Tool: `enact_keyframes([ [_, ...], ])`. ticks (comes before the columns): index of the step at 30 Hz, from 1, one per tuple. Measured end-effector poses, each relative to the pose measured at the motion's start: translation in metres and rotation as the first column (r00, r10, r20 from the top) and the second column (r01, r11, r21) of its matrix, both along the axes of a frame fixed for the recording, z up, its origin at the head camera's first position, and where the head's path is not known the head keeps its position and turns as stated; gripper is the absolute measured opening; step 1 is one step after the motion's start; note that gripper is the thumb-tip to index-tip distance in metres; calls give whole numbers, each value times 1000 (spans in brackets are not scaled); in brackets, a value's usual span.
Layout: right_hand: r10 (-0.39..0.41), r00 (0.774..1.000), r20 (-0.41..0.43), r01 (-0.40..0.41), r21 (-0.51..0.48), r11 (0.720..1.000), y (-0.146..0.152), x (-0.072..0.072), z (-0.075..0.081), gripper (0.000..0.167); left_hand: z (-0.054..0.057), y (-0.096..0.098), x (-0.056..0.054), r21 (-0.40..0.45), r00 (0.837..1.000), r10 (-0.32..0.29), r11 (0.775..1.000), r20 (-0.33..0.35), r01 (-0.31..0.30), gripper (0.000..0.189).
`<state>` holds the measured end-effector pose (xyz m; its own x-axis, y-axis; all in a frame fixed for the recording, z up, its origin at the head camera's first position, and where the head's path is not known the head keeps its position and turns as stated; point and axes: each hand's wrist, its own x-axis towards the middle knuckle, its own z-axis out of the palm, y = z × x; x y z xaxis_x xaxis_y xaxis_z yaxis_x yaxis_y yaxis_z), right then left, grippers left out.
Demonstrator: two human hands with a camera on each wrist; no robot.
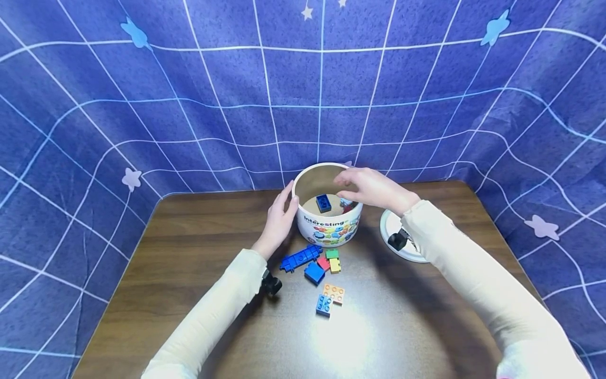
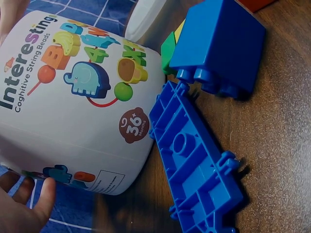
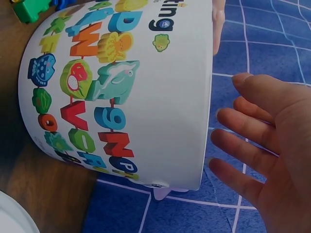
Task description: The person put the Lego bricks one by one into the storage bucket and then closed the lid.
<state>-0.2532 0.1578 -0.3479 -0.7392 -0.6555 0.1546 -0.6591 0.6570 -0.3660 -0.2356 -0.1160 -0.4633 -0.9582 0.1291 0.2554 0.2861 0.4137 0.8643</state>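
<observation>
A white printed bucket (image 1: 326,231) stands upright at the back of the table. Through its open top show a dark blue brick (image 1: 324,203) and a partly hidden red piece (image 1: 347,208). My left hand (image 1: 279,218) rests against the bucket's left side, fingers extended along the outside. Over the right rim, my right hand (image 1: 374,188) hovers with loosely bent, spread fingers, holding nothing; the right wrist view shows these fingers (image 3: 243,131) apart from the wall. In front of the bucket lie a long blue plate piece (image 2: 194,160) and a blue block (image 2: 218,48).
Small red (image 1: 324,263), green (image 1: 332,254) and yellow bricks (image 1: 335,265) lie before the bucket. Nearer are an orange brick (image 1: 337,292) and a blue brick (image 1: 324,305). A white round lid (image 1: 391,223) lies right, under the right forearm. Blue cloth (image 1: 293,121) hangs behind.
</observation>
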Motion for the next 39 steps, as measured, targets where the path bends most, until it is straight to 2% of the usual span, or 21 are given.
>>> enact_keyframes([
  [9,23,999,-49,-24,-20,999,9,17,1,31,0,0,-1,-7,1000,2,1000,-2,-2,56],
  [17,40,998,-53,-42,-53,998,15,36,1,28,1,0,0,-13,1000,4,1000,-1,-4,56],
  [27,120,977,-174,-128,-33,991,19,57,-4,25,1,0,1,-4,1000,-4,1000,3,4,57],
  [39,158,973,-166,-170,-57,984,17,81,-17,29,2,1,2,1,1000,-1,1000,11,1,56],
])
